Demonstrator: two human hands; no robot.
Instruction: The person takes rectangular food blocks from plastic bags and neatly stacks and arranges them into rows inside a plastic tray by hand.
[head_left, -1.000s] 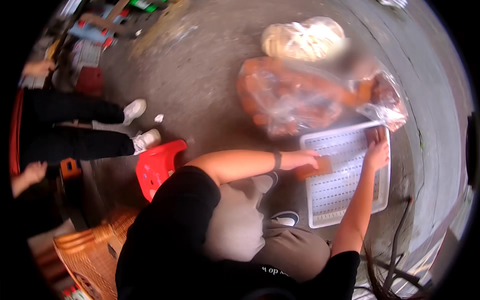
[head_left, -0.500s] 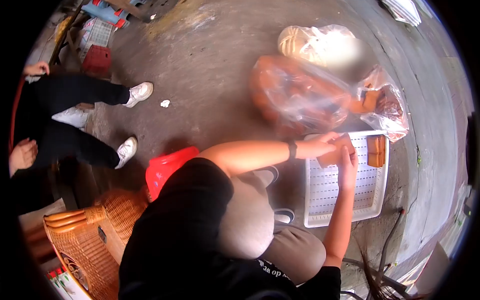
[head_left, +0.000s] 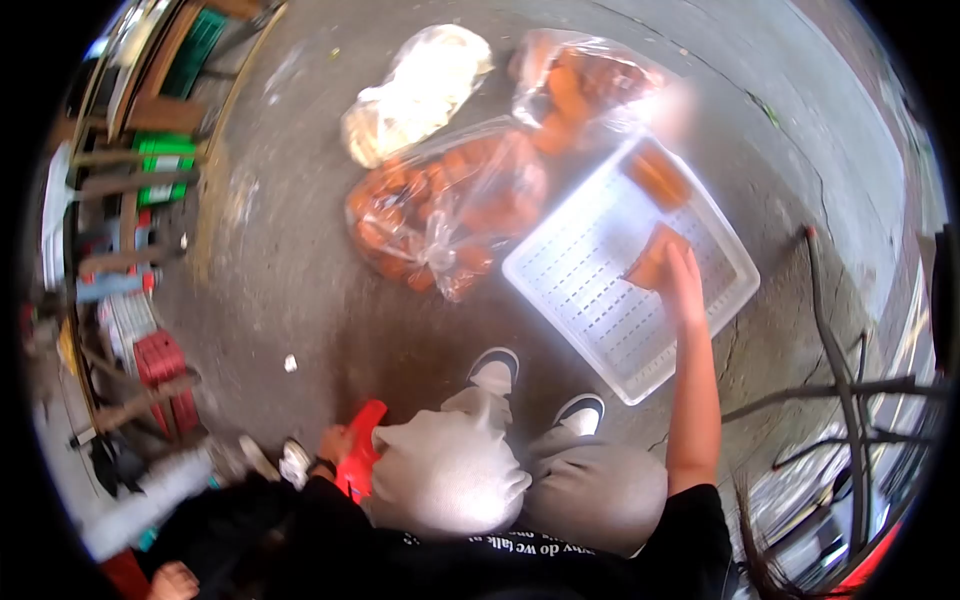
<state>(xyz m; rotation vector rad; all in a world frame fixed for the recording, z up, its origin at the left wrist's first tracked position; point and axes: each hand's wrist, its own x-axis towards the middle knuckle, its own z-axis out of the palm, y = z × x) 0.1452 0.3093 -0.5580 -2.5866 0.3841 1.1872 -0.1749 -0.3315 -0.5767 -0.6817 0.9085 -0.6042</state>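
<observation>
right hand [head_left: 683,290] has a brown slab [head_left: 652,260] pinched over the white slotted tray [head_left: 578,275], brown stack [head_left: 659,181] lying just beyond; left hand [head_left: 336,444] is by the red stool [head_left: 362,462], can't tell its grip

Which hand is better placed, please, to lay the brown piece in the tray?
Probably the right hand: it holds the brown piece over the tray; the left hand is at the red stool.

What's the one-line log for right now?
right hand: holding brown piece over white tray | left hand: at red stool | tray corner: more brown pieces
</observation>
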